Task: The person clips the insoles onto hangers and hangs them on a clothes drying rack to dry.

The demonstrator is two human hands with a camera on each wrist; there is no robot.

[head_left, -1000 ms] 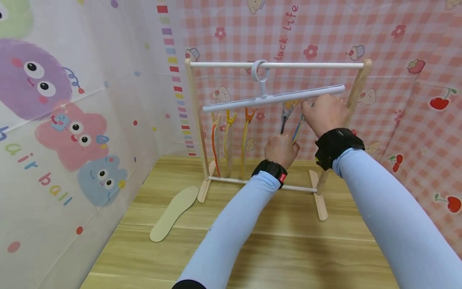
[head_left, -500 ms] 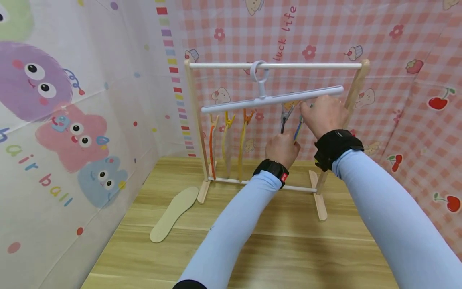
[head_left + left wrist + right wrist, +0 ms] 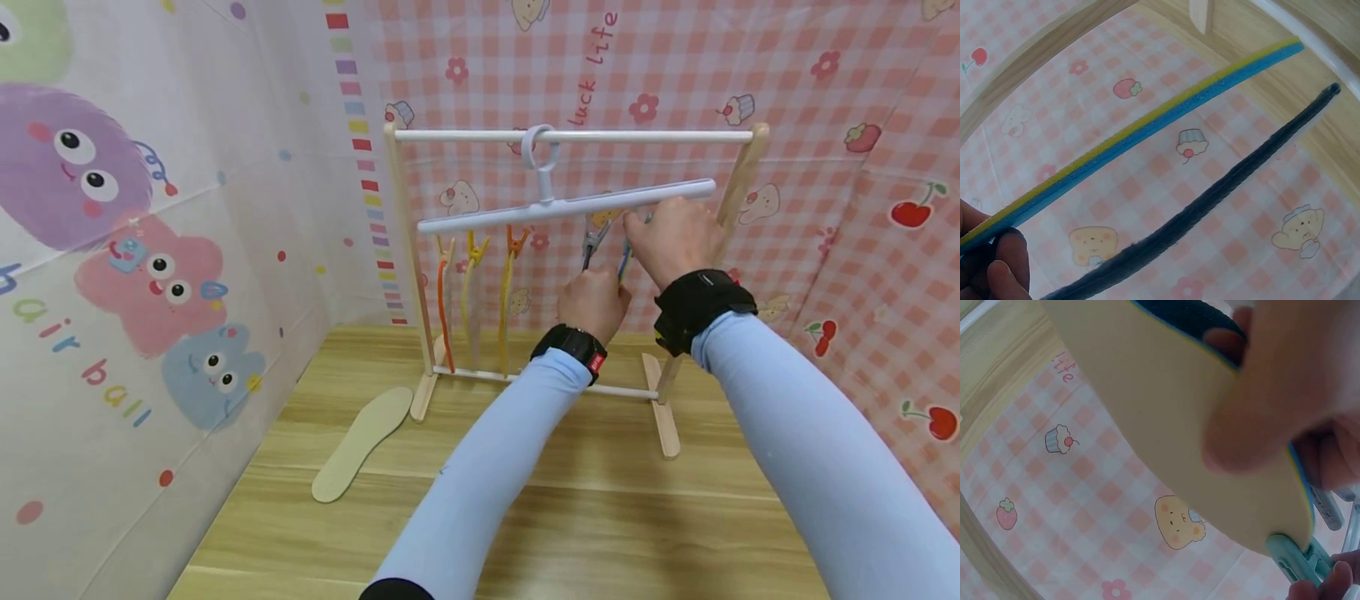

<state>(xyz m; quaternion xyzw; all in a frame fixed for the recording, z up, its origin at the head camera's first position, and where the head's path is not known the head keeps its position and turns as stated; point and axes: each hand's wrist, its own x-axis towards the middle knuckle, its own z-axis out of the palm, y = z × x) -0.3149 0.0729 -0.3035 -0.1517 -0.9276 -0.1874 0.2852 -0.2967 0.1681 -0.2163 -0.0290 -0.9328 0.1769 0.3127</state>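
My left hand [image 3: 594, 302] pinches an insole, its yellow-and-blue edge [image 3: 1166, 120] showing in the left wrist view and its cream face [image 3: 1147, 406] in the right wrist view. Under the raised right end of a tilted white hanger [image 3: 480, 218], my right hand [image 3: 678, 237] pinches a teal clothespin [image 3: 1294, 559] sitting at the insole's end. Just left of these, a dark insole [image 3: 1210, 200] hangs from a grey clothespin [image 3: 595, 237]. More insoles [image 3: 505, 308] hang on the hanger's left half from orange, yellow and pale clothespins.
The hanger's ring hooks over the white top bar [image 3: 652, 136] of a wooden-sided rack [image 3: 408, 250]. A loose pale insole [image 3: 362, 446] lies on the wood-grain table [image 3: 600, 508], left of the rack. Patterned cloth [image 3: 817, 217] encloses the back and sides.
My left hand has risen slightly and shifted right, bringing the insole closer under the right hand. The right hand stays at the hanger's end; the hanging insoles sway a little.
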